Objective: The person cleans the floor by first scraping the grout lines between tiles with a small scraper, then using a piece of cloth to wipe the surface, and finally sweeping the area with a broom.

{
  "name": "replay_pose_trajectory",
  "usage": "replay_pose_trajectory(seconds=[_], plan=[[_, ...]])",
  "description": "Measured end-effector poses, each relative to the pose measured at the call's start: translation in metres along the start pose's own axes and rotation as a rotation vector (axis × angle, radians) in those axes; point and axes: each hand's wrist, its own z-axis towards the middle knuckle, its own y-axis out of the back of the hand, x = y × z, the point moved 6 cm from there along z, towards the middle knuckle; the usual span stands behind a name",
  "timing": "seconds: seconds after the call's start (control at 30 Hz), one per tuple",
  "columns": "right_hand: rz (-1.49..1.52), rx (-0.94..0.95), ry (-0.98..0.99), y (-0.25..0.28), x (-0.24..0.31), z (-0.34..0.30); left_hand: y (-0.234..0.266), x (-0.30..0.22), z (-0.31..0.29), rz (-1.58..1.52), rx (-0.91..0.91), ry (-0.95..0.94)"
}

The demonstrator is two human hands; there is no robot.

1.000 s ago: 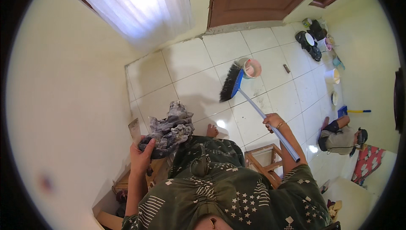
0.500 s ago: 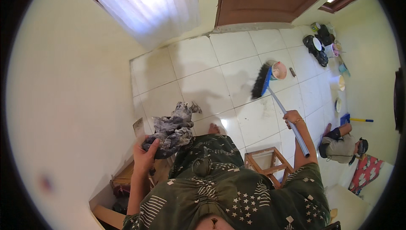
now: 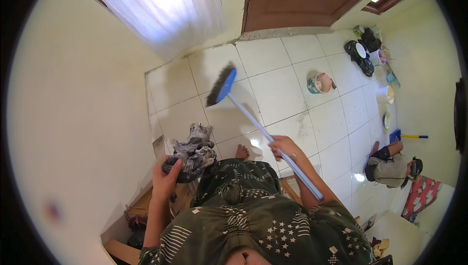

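My right hand (image 3: 286,149) is closed round the pale blue handle of a broom (image 3: 256,124). The broom's blue head with dark bristles is out over the floor tiles, ahead of my body and left of my right hand. In my left hand (image 3: 165,179) is a crumpled grey and white rag (image 3: 192,155), pinched under the thumb and bunched up. A flat blade like that of a scraper (image 3: 159,149) sticks up beside the same hand, near the left wall; its handle is hidden.
A paint-smeared bucket (image 3: 319,84) stands on the tiles. Black bags (image 3: 358,58), tubs and a cream bucket (image 3: 385,94) line the right wall. Another person (image 3: 392,167) sits low at the right, near a yellow-handled blue dustpan (image 3: 396,136). A wooden stool (image 3: 288,189) is partly behind my right arm.
My right hand has swung the broom leftward, away from the bucket, and now covers part of the stool. The left hand keeps its hold on the rag almost in place.
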Motion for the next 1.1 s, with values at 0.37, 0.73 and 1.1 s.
replay_pose_trajectory(seconds=[0.37,0.73,1.1], plan=[[0.296,-0.265,-0.451,0.066,-0.024,-0.053,0.022,-0.001,-0.021,-0.005,-0.024,0.066],[-0.464,-0.266,-0.499,-0.014,-0.006,-0.213,0.017,0.009,-0.011,-0.135,0.078,0.023],[-1.224,-0.227,-0.404,0.002,-0.146,-0.167,0.045,0.019,-0.011,-0.021,0.179,0.003]])
